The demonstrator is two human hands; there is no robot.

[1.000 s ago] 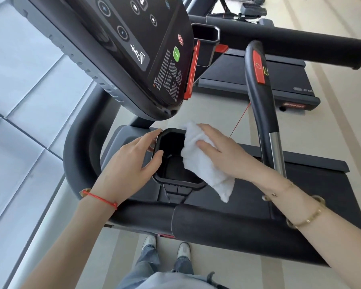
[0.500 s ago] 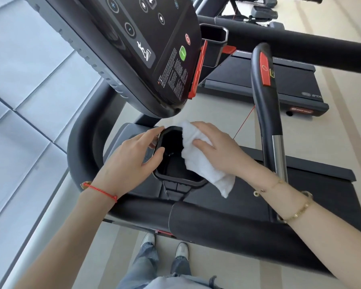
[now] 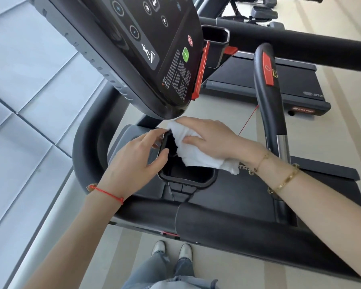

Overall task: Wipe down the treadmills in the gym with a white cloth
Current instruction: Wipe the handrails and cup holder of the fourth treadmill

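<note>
A black treadmill fills the view, its console [image 3: 154, 49] tilted above a black cup holder [image 3: 188, 181]. My right hand [image 3: 211, 138] presses the white cloth [image 3: 196, 155] against the far rim of the cup holder, thumb under a fold and fingers spread over the top. The cloth drapes over the holder's right edge onto the tray. My left hand [image 3: 133, 161] holds the cup holder's left rim, thumb hooked inside the opening and fingers outside. The holder's bottom is in shadow.
A padded black handrail [image 3: 227, 222] runs across in front of me. An upright grip bar with a red button [image 3: 268, 84] stands to the right. A second treadmill deck [image 3: 279, 84] lies beyond. Grey wall panels are on the left; my shoes [image 3: 171, 250] stand on pale floor.
My right hand slid the cloth away from me along the cup holder's rim, toward the console. My left hand kept its hold on the left rim.
</note>
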